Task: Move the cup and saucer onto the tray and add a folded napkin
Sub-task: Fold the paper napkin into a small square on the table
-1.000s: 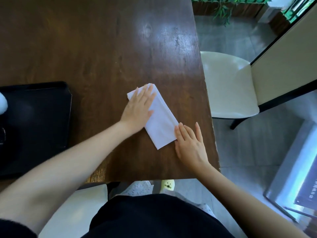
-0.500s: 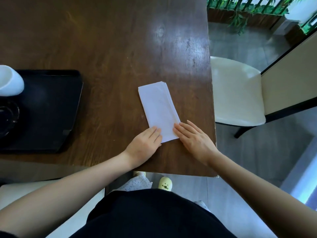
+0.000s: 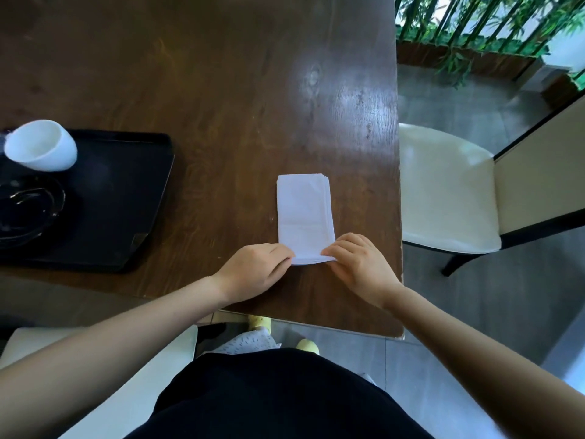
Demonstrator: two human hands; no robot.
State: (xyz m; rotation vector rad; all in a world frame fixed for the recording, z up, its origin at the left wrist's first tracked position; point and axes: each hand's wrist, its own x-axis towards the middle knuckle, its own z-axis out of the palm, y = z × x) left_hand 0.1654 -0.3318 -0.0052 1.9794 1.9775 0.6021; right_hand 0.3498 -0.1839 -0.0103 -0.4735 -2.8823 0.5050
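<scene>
Both hands are at the near end of the napkin (image 3: 302, 213). The left hand (image 3: 256, 267) has curled fingers nipping its near-left corner, and the right hand (image 3: 361, 264) pinches the near-right corner between thumb and fingertips. That edge looks slightly lifted off the table (image 3: 221, 90). The napkin is a narrow white strip, already folded into several layers, lying close to the table's right edge and running away from the person. The step in hand looks like one more fold, near end over to far end. To do it well, both corners should rise together, travel level and land square on the far corners. The crease then needs pressing flat so the stacked layers do not fan out. To the left, well apart, the black tray (image 3: 126, 191) holds the dark glass saucer (image 3: 25, 210) and, just beyond it, the white cup (image 3: 41, 147), so only the napkin is left to go over.
</scene>
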